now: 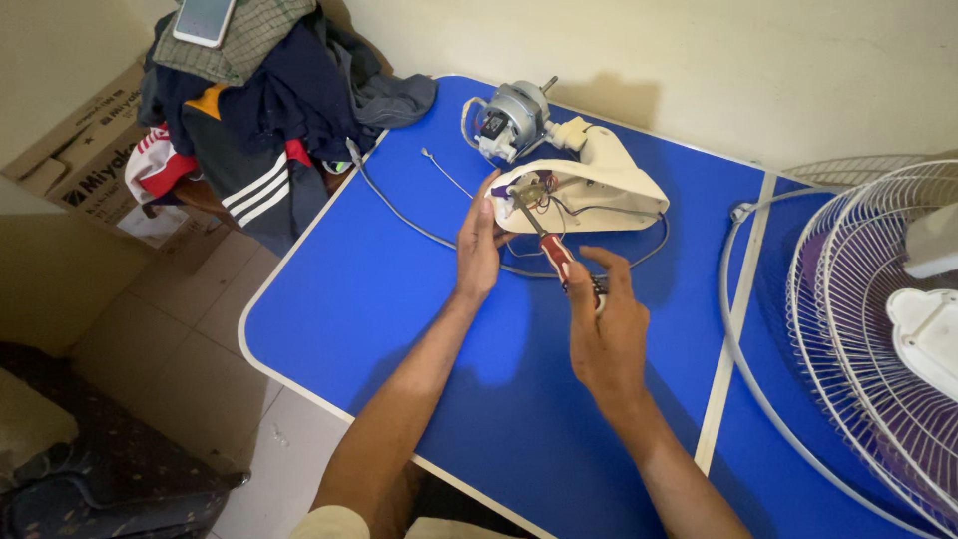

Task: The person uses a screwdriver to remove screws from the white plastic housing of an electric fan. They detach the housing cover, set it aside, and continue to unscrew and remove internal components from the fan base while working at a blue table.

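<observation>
Left hand open against the white fan housing on the blue surface, right hand gripping a red-handled screwdriver with tip inside the housing, wire fan guard at far right.

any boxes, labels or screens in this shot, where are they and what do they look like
Cardboard box: far left, on the floor beside the blue table, partly under the heap of clothes; brown, rectangular, dark print on its side.
Phone: top left, lying on the heap of clothes; flat rectangle, pale screen, white rim, cut off by the frame edge.
No other package, label or sign can be made out.
</observation>
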